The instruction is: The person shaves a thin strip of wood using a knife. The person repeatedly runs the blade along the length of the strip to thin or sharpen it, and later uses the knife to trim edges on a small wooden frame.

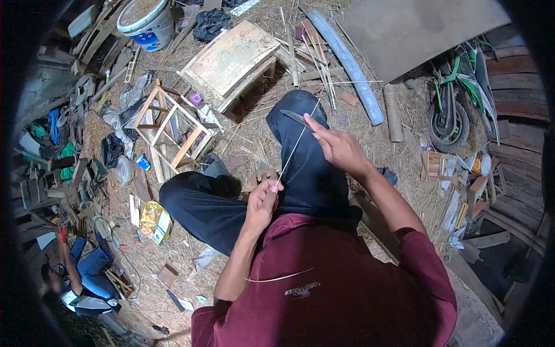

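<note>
A thin pale stick, perhaps bamboo or cane, [293,152] slants up across my dark trouser leg. My left hand [263,203] pinches its near end, close to my lap. Above my raised knee, my right hand [342,151] is closed on a knife [296,119], whose curved blade points left and crosses the stick near its far end. The knife's handle is mostly hidden in my fingers. Whether the blade's edge presses into the stick I cannot tell. A thin pale sliver [279,279] lies on the front of my maroon shirt.
Straw and scraps litter the floor. Ahead stand a low wooden bench [231,61] and a small wooden frame [173,127]. A grey pipe [347,69] lies beside several thin strips [325,72]. At right is a green motorbike [454,98]; at lower left sits another person [87,274].
</note>
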`<action>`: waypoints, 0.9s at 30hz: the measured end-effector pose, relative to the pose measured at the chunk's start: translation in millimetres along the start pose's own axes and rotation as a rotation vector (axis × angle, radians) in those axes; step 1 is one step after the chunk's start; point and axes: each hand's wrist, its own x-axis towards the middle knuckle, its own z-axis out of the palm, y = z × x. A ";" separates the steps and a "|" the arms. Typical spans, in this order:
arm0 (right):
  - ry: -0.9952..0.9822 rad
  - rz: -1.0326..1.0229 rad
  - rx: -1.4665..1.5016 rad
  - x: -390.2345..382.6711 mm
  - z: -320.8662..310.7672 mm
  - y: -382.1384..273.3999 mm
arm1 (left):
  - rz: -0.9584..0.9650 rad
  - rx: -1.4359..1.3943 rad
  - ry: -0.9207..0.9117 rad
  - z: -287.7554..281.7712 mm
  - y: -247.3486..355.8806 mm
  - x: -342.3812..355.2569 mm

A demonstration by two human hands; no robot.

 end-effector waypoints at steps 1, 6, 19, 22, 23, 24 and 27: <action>0.011 0.004 0.004 -0.8 -0.9 1.8 | -0.020 0.017 0.007 -1.9 4.6 -8.7; 0.078 -0.009 0.062 -2.2 -2.2 5.6 | -0.099 -0.144 -0.047 -29.0 1.3 -44.5; -0.010 -0.047 0.047 -4.7 -6.5 -4.4 | -0.174 -0.449 -0.171 5.4 8.8 28.4; 0.029 -0.080 0.056 -4.8 -4.5 4.7 | -0.173 -0.424 -0.163 6.0 8.0 23.5; 0.048 -0.097 0.062 -5.3 -4.6 5.4 | -0.180 -0.426 -0.159 5.4 7.9 18.3; 0.041 -0.095 0.067 -5.9 -0.8 7.8 | -0.192 -0.441 -0.161 4.8 8.8 12.6; 0.101 -0.044 0.024 1.1 0.8 14.5 | -0.192 -0.468 -0.138 -8.6 3.5 -8.9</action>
